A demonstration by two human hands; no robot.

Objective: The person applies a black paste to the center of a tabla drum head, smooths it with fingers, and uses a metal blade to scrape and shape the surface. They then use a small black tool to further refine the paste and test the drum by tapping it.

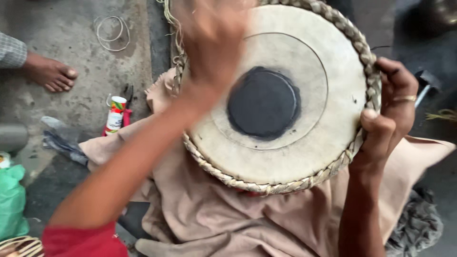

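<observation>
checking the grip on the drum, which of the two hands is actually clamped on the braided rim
The right hand, the one with a ring: thumb and fingers pinch the braided rim of the drum. The left hand is a blur above the drumhead.

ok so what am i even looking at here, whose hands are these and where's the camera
The camera sits on a person's head and looks down at their own two bare hands; there is no machine. Across their lap, on a beige cloth, lies a round drum with a pale skin, a black disc in the middle and a braided rim. The right hand, wearing a ring, holds the rim in its grip. The left hand is blurred over the drum's upper left edge, so whether it touches is unclear. On the concrete floor at left lie a small colourful tube, a wire loop and a green bag. The bare foot belongs to another person.
</observation>
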